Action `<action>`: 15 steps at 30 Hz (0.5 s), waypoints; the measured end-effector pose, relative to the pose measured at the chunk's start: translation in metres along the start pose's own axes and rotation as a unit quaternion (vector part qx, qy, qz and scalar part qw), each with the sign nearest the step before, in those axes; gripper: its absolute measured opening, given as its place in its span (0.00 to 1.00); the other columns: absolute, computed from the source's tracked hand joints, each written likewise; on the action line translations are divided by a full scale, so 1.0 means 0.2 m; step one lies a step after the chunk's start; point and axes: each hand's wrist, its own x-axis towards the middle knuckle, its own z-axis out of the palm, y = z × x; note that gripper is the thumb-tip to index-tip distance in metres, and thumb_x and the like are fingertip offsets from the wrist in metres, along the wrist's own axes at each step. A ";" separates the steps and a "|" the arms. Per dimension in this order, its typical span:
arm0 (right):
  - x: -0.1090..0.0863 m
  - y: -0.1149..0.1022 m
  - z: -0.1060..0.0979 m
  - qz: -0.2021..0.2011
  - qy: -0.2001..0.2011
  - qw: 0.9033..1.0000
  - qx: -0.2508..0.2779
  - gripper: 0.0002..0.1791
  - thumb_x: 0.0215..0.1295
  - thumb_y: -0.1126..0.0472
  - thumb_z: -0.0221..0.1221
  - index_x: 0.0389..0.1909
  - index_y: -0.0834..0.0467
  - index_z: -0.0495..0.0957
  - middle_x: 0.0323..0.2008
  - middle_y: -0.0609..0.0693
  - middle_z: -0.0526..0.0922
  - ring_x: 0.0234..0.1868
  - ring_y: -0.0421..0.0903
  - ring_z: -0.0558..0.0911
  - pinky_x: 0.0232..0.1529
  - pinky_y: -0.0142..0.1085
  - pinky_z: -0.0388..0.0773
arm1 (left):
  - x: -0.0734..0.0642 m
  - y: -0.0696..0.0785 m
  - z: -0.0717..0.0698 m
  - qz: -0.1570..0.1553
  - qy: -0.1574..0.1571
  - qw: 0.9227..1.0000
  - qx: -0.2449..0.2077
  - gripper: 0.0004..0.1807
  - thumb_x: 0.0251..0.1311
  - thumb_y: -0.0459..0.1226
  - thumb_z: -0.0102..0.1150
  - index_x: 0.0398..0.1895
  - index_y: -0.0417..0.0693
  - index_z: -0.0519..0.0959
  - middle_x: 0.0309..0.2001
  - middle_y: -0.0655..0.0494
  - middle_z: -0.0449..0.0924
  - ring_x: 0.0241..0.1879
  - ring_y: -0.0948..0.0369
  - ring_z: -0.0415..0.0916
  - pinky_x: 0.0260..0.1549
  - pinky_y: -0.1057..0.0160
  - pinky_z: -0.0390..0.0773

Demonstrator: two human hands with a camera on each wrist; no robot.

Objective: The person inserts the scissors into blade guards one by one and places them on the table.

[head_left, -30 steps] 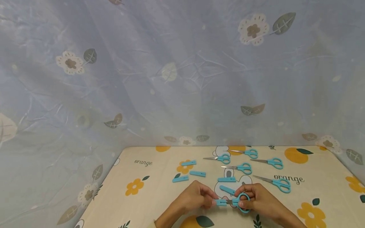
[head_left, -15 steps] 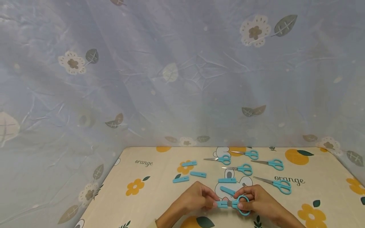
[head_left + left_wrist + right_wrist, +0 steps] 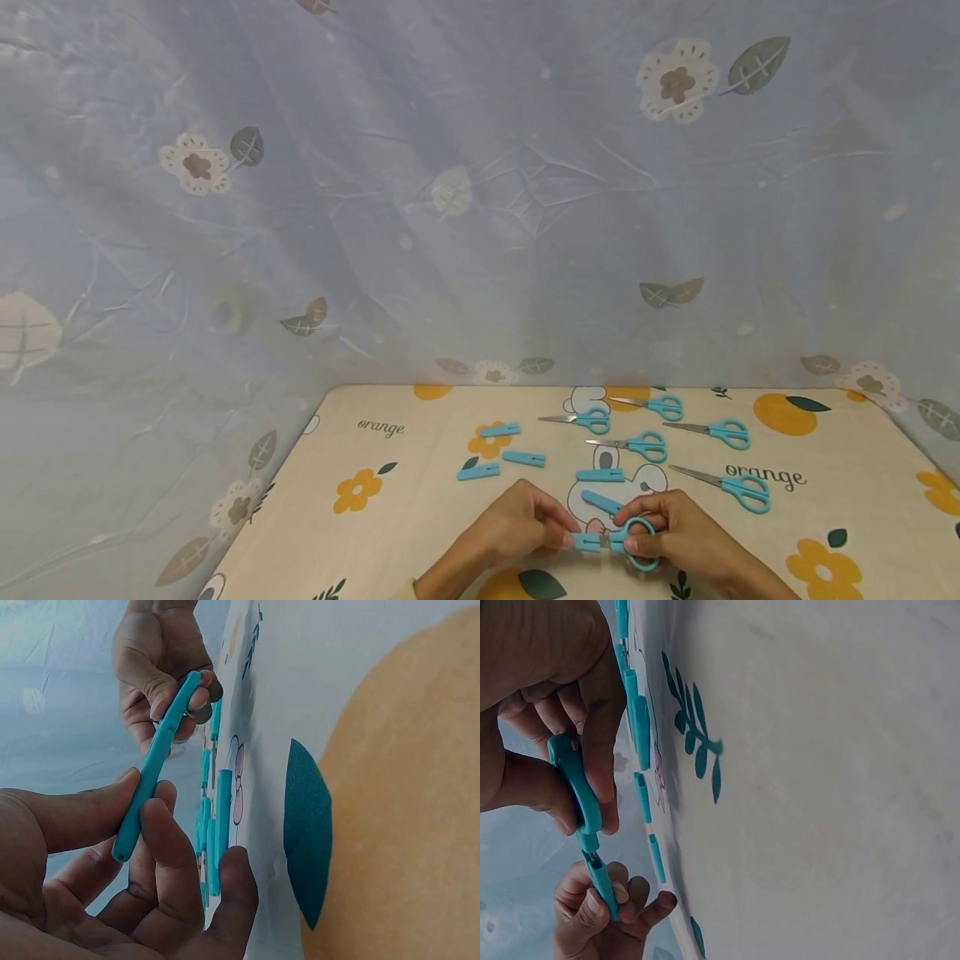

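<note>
In the head view, my left hand (image 3: 519,523) pinches a turquoise blade cover (image 3: 587,542) between thumb and fingers. My right hand (image 3: 681,535) grips a pair of turquoise-handled scissors (image 3: 617,542) by the finger loops. The scissors' blades sit mostly inside the cover, and a short strip of metal shows between cover and handle. From the left wrist, cover and handle (image 3: 146,784) appear almost in one line above the table. The right wrist view shows the thumb pressing the handle (image 3: 577,787), with the left fingers on the cover (image 3: 600,885).
Several loose covers lie left of and behind the hands, one cover (image 3: 600,502) close to the right fingertips. Several uncovered scissors (image 3: 738,488) are spread at the back right. A patterned cloth (image 3: 420,517) covers the table, and a floral curtain (image 3: 480,275) hangs behind.
The cover and the scissors' handle have come closer together, so less blade shows between them. Both hands keep their holds.
</note>
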 end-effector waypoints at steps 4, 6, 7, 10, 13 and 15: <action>0.00 0.01 0.01 -0.011 0.000 1.000 0.011 0.19 0.69 0.67 0.69 0.55 0.76 0.80 0.25 0.43 0.83 0.30 0.39 0.83 0.32 0.33 0.85 | 0.00 0.00 0.01 -0.001 0.005 1.000 0.001 0.07 0.60 0.23 0.70 0.34 0.41 0.93 0.24 0.56 0.84 0.24 0.62 0.74 0.25 0.69 0.74; 0.00 0.02 0.02 -0.020 0.001 1.000 0.016 0.19 0.69 0.68 0.69 0.54 0.76 0.80 0.25 0.44 0.81 0.29 0.38 0.82 0.32 0.32 0.84 | 0.00 0.00 0.01 -0.002 0.009 1.000 0.005 0.07 0.60 0.23 0.71 0.34 0.42 0.93 0.24 0.57 0.84 0.24 0.63 0.74 0.25 0.69 0.74; 0.01 0.02 0.02 -0.026 0.000 0.999 0.019 0.19 0.69 0.68 0.68 0.54 0.77 0.79 0.26 0.45 0.80 0.29 0.38 0.81 0.32 0.32 0.84 | 0.00 0.00 0.01 -0.002 0.011 1.000 0.008 0.07 0.60 0.24 0.71 0.33 0.42 0.93 0.23 0.57 0.84 0.24 0.63 0.74 0.25 0.69 0.74; 0.01 0.02 0.03 -0.036 0.000 0.999 0.021 0.18 0.69 0.70 0.68 0.54 0.77 0.79 0.26 0.46 0.78 0.29 0.38 0.80 0.33 0.31 0.83 | 0.00 0.00 0.01 -0.001 0.016 1.000 0.014 0.06 0.60 0.25 0.71 0.33 0.42 0.93 0.22 0.58 0.84 0.23 0.63 0.74 0.24 0.69 0.75; 0.01 0.02 0.03 -0.036 0.008 0.999 0.013 0.17 0.68 0.70 0.68 0.53 0.76 0.80 0.26 0.46 0.78 0.28 0.37 0.79 0.32 0.30 0.82 | 0.00 0.01 0.01 -0.001 0.023 1.000 0.013 0.06 0.59 0.24 0.71 0.32 0.42 0.92 0.22 0.57 0.84 0.23 0.63 0.73 0.24 0.69 0.74; 0.02 0.02 0.04 -0.037 0.019 0.999 -0.002 0.16 0.67 0.70 0.69 0.51 0.74 0.81 0.26 0.46 0.77 0.27 0.37 0.79 0.31 0.30 0.81 | 0.00 0.00 0.02 -0.003 0.028 1.000 0.013 0.06 0.59 0.24 0.71 0.32 0.42 0.92 0.22 0.57 0.83 0.23 0.63 0.73 0.25 0.69 0.74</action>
